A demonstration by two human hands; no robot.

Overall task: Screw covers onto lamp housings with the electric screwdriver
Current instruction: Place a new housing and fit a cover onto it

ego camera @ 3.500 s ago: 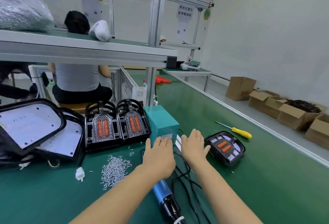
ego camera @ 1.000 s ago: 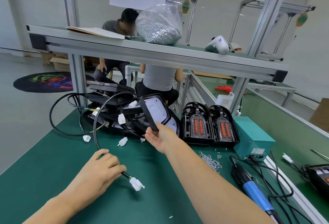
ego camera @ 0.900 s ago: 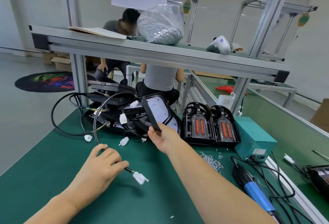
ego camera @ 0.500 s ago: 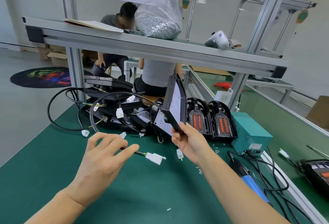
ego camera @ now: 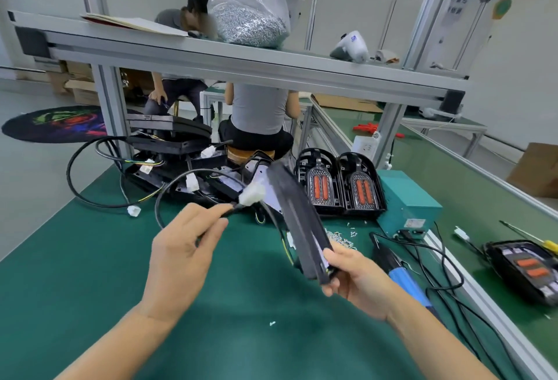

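Overhead, the right hand (ego camera: 353, 277) is gripping a flat black plastic lamp cover (ego camera: 297, 219) edge-on, while the left hand (ego camera: 184, 254) is pinching a black cable (ego camera: 169, 189) with a white plug (ego camera: 252, 195).

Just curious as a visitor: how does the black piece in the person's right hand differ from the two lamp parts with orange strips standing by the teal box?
The held housing is lifted off the bench, tilted edge-on in the right hand; the two lamp parts rest side by side on the green bench. The housing trails a cable pinched by the left hand; theirs show none. They show orange strips; it doesn't. All are black.
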